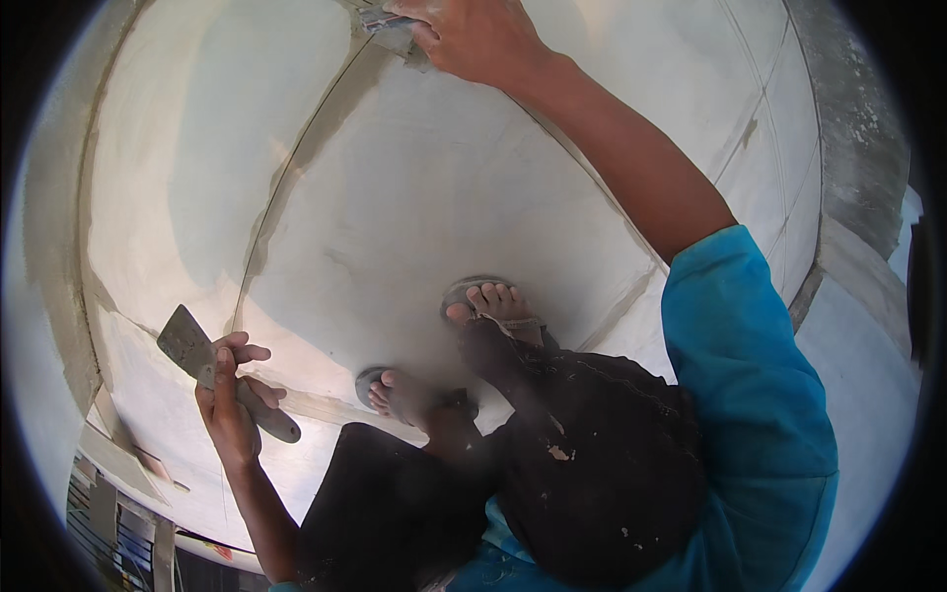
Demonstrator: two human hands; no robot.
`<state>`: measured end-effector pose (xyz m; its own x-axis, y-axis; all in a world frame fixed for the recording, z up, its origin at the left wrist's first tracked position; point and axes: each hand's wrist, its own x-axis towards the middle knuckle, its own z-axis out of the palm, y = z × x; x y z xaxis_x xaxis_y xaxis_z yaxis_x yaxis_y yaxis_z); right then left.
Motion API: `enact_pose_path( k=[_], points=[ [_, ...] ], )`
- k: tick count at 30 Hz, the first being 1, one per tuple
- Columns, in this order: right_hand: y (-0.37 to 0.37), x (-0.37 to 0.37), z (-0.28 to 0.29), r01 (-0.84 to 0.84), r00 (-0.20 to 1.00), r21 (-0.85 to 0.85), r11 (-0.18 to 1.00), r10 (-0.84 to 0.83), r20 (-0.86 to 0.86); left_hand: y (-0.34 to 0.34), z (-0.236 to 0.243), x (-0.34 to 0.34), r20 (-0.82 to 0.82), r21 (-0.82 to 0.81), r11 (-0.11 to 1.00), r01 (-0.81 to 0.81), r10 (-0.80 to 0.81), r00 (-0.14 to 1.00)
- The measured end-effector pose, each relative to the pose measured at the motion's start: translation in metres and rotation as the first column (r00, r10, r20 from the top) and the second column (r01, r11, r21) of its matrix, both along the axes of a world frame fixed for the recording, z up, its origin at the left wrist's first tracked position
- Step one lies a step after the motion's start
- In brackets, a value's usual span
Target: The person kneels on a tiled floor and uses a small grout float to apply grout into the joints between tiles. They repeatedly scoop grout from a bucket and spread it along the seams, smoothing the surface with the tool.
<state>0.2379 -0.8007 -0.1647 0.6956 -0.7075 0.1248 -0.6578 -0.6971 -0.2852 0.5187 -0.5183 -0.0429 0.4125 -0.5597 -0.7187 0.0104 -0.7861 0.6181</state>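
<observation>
My left hand [232, 395] grips a putty knife [185, 343] at the lower left, its broad dark blade pointing up and left and its handle end sticking out below the fingers. My right arm stretches to the far edge of the view. There my right hand [478, 39] is closed on a small greyish thing [387, 18], whose kind I cannot make out. It is held against the pale floor tiles [414, 187], where two dark joints come together. Grey smears of filler run along the joints.
My sandalled feet [503, 301] rest on the tiles beneath my bent knees in dark, spattered trousers [592, 464]. Rough grey cement strips [863, 128] border the tiles at right and left. Metal bars [104, 533] show at the lower left.
</observation>
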Motion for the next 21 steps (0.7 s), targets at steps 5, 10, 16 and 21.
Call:
enact_pose_path(
  k=[5,10,16,21],
  points=[
    [-0.05,-0.022,0.004,-0.223,0.96,0.023,0.974,0.224,-0.169,0.014,0.019,-0.004,0.02,0.075,0.973,0.218,-0.22,0.975],
    [0.023,-0.072,0.008,-0.106,0.974,-0.012,0.994,0.101,-0.204,0.081,0.028,0.009,0.015,0.109,0.99,0.092,-0.094,0.995],
    [0.095,-0.062,-0.022,0.151,0.975,-0.226,0.962,-0.183,-0.13,0.088,0.03,-0.005,-0.014,0.17,0.95,0.261,-0.262,0.965],
    [0.092,-0.061,-0.017,0.201,0.957,-0.189,0.961,-0.234,-0.173,0.082,0.032,-0.01,0.02,0.156,0.954,0.256,-0.263,0.965]
  ],
)
